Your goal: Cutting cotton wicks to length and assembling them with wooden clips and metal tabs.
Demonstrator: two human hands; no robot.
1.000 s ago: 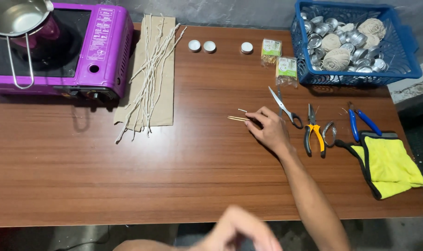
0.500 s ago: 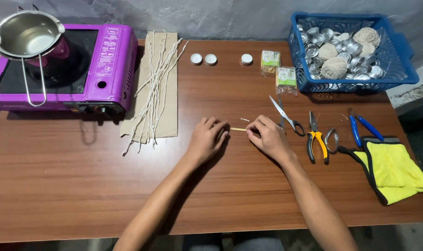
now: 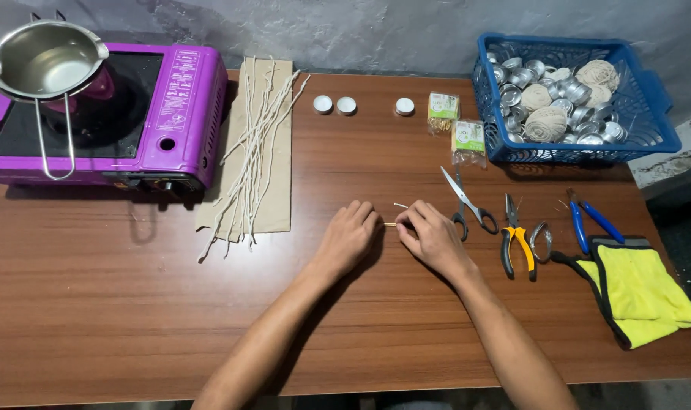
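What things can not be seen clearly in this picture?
Head view only:
- Thin stick: mostly hidden between the left hand and right hand; its kind is too small to tell.
- Both palms: turned down, so the grip is hidden.
- Packets: contents too small.
- Stove: left side cut off by the frame edge.
- Basket: its lower contents are covered by tins and twine balls.

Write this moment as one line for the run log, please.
left hand and right hand: pinch thin stick between them | on: wooden table | right of hands: scissors, pliers
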